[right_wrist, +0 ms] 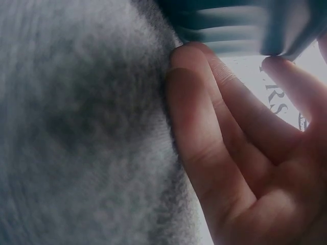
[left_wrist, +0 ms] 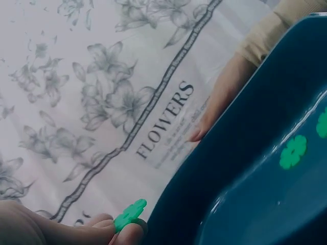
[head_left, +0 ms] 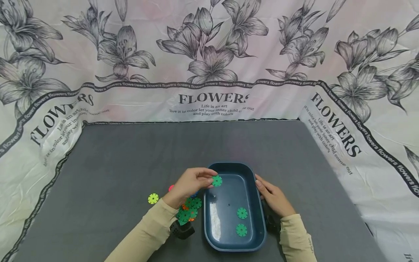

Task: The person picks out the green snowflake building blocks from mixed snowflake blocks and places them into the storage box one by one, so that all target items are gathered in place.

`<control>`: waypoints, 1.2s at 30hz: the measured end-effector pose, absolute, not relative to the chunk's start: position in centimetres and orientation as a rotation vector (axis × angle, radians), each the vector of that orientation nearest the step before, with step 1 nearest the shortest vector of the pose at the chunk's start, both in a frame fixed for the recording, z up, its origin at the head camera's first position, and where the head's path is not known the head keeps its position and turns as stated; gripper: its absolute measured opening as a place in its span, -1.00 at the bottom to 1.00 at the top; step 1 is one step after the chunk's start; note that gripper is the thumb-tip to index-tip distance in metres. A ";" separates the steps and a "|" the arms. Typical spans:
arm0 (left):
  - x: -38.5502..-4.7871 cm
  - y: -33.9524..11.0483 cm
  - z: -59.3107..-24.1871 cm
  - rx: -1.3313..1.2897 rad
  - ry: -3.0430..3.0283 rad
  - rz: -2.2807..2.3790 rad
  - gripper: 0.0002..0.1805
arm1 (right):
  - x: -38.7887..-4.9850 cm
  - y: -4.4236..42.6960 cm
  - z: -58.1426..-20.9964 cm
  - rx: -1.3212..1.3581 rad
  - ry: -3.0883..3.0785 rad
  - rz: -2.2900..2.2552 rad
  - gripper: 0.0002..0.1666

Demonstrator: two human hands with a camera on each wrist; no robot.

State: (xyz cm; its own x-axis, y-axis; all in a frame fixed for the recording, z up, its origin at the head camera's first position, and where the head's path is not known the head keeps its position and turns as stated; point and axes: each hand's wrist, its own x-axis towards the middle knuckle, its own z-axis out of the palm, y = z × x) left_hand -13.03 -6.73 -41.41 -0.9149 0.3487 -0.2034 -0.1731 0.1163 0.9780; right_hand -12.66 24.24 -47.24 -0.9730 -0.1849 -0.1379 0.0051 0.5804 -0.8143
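My left hand (head_left: 188,185) pinches a green notched disc (head_left: 217,181) between thumb and fingers, over the upper left part of a dark blue tray (head_left: 226,222). The same disc (left_wrist: 131,215) shows in the left wrist view, held edge-up near the tray wall. Two green discs, one (head_left: 242,213) above the other (head_left: 241,230), lie flat in the tray's lower right part. At the tray's right side, my right hand (head_left: 277,199) touches the rim. Its fingers (right_wrist: 196,107) look nearly straight against the tray's outside in the right wrist view.
Left of the tray lies a pile of discs (head_left: 188,211), mostly green with some orange, partly hidden by the left arm. A yellow disc (head_left: 153,198) lies apart further left. A black object (head_left: 182,230) is by the left sleeve. Flower-printed cloth (head_left: 209,105) borders the grey table (head_left: 131,153).
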 end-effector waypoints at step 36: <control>-14.0 2.2 -45.2 0.401 2.342 1.358 -0.83 | -12.8 23.5 -47.3 -0.434 2.474 -1.493 -0.42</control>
